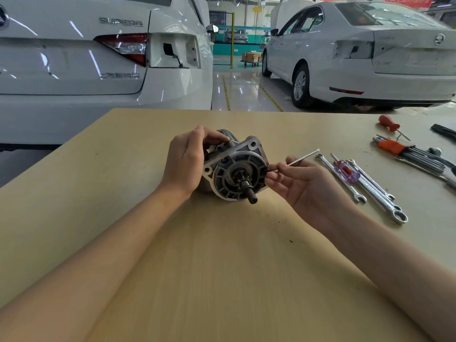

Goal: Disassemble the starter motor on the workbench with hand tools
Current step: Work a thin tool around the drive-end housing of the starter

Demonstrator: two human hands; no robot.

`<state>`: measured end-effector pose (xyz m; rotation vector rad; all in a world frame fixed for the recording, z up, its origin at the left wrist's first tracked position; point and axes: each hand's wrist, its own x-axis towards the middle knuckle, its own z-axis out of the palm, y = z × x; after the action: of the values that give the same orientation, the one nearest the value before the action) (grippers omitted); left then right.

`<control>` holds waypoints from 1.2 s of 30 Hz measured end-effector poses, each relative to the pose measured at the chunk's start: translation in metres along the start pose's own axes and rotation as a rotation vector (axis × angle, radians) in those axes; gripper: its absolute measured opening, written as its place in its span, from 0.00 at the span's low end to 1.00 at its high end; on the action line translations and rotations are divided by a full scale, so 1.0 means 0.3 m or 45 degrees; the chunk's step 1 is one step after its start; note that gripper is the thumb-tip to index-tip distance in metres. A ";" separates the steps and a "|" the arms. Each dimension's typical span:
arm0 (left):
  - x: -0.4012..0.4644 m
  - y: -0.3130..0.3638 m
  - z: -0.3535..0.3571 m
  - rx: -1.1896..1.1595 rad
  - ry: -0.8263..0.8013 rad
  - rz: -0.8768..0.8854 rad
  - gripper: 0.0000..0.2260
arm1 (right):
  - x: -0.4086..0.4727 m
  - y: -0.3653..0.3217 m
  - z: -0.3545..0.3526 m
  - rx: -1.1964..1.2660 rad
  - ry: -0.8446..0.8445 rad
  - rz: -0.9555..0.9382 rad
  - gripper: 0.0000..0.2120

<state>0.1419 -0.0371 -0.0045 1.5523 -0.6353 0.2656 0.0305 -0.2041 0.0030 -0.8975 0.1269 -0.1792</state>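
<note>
The starter motor (234, 166) lies on its side in the middle of the wooden workbench (222, 267), its grey flange and dark pinion shaft facing me. My left hand (185, 164) grips the motor's housing from the left, fingers curled over the top. My right hand (303, 183) pinches a thin silver hex key (304, 156) between thumb and fingers. The key's short bent end touches the right edge of the flange, and its long arm points up and to the right.
Two combination wrenches (370, 186) and a clear-handled screwdriver (348, 172) lie to the right of my right hand. Farther right are an orange hex key set (404, 150) and a red-handled screwdriver (389, 122). Two white cars stand beyond the bench.
</note>
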 end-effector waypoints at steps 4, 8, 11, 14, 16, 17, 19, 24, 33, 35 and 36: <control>0.001 -0.001 -0.001 0.002 -0.003 0.005 0.23 | 0.006 0.003 -0.002 0.014 0.004 0.047 0.11; 0.002 -0.001 -0.003 0.003 -0.004 0.000 0.23 | 0.006 0.007 0.000 0.018 0.029 0.005 0.11; 0.003 -0.002 -0.002 0.007 -0.008 -0.006 0.23 | -0.008 0.009 -0.002 -0.078 0.017 -0.079 0.10; 0.004 -0.004 -0.003 0.019 -0.006 0.002 0.23 | -0.025 0.015 0.001 -0.337 -0.006 -0.240 0.08; 0.003 -0.005 -0.004 0.020 -0.009 0.014 0.23 | -0.034 0.019 0.009 -0.507 -0.014 -0.337 0.07; 0.003 -0.006 -0.005 0.023 -0.012 0.019 0.23 | -0.038 0.021 0.014 -0.627 -0.022 -0.398 0.08; 0.001 -0.006 -0.004 0.031 -0.013 0.023 0.23 | -0.041 0.030 0.015 -1.028 -0.039 -0.621 0.17; 0.003 -0.002 -0.009 0.041 -0.012 0.021 0.24 | -0.035 0.042 0.003 -2.003 -0.270 -1.271 0.28; 0.003 -0.005 -0.006 0.028 0.008 0.014 0.22 | -0.036 0.050 0.011 -1.815 -0.152 -1.220 0.13; 0.003 -0.007 -0.006 0.023 0.010 0.014 0.22 | -0.032 0.044 0.020 -1.328 0.013 -0.925 0.09; 0.004 -0.008 -0.005 0.028 0.005 0.016 0.22 | -0.031 0.036 0.022 -1.096 0.072 -0.791 0.09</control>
<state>0.1443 -0.0359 -0.0057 1.5688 -0.6410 0.2857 0.0237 -0.1905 -0.0010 -1.7782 -0.0370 -0.7670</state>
